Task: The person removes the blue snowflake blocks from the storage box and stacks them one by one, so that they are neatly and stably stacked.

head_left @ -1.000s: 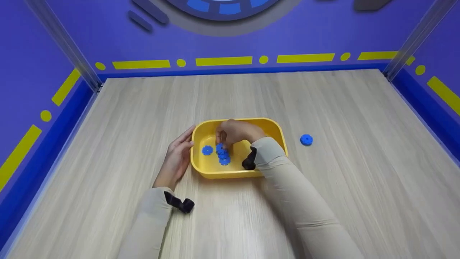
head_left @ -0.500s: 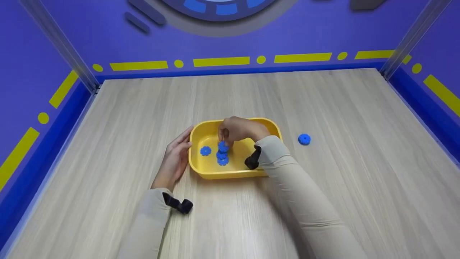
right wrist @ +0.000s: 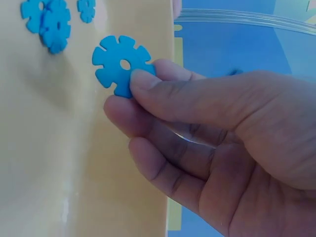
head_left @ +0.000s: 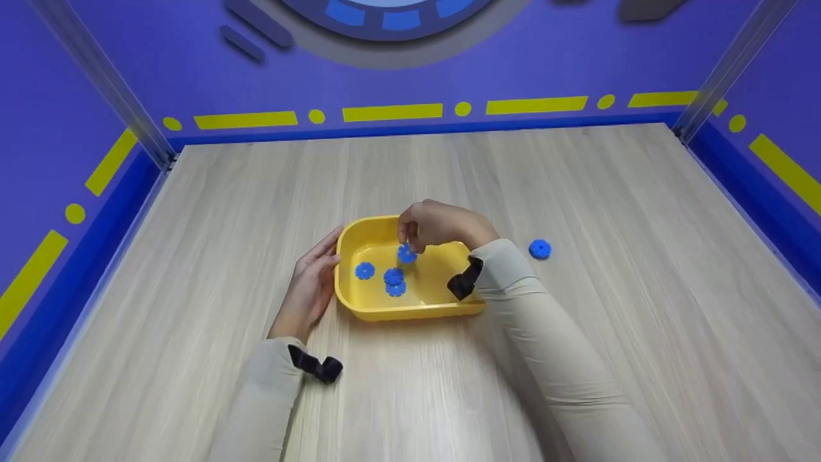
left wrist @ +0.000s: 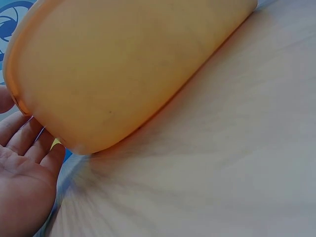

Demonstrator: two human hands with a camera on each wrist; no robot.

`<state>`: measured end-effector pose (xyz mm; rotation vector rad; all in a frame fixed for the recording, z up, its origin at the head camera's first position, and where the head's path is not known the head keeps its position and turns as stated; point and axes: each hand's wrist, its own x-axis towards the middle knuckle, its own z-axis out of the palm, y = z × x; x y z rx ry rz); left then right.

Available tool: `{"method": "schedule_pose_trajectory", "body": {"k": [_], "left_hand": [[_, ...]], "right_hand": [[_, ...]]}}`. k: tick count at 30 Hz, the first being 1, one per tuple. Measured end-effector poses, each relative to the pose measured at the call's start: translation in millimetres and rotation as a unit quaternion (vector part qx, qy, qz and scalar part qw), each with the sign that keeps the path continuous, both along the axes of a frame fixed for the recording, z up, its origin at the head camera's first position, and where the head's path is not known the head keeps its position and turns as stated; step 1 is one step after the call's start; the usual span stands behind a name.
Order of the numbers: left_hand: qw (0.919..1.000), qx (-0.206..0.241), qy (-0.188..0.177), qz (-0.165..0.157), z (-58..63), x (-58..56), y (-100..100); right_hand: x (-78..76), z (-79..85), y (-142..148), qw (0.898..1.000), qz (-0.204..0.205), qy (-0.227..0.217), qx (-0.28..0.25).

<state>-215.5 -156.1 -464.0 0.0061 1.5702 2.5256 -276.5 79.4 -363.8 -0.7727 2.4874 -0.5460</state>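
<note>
In the head view my right hand (head_left: 439,224) is raised over the yellow plastic basin (head_left: 442,311), pinching a blue notched disc (head_left: 406,254). The right wrist view shows this snowflake-shaped disc (right wrist: 111,61) between thumb and fingers, with a round hole in its middle. Two overlapping blue discs (head_left: 394,279) lie on the basin floor. Another single disc (head_left: 364,271) is at their left. My left hand (head_left: 309,285) rests against the basin's left outer wall. Its fingers (left wrist: 27,136) lie extended along that wall in the left wrist view.
A blue disc or small stack of discs (head_left: 540,249) sits on the wooden table (head_left: 609,308), to the right of the basin. Blue-purple panels (head_left: 397,83) with yellow markings border the table at the back and both sides.
My right hand has lifted the pinched disc up and right, away from the other discs in the basin. My left hand stays against the basin's left side.
</note>
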Motion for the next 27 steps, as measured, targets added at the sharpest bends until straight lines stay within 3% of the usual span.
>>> {"method": "schedule_pose_trajectory", "body": {"k": [16, 27], "left_hand": [[1.0, -0.004, -0.004, 0.0, 0.4, -0.2, 1], [1.0, 0.007, 0.004, 0.005, 0.3, 0.7, 1]], "right_hand": [[5.9, 14.1, 34, 0.997, -0.011, 0.058, -0.041], [9.8, 19.5, 61, 0.994, -0.036, 0.071, -0.078]]}}
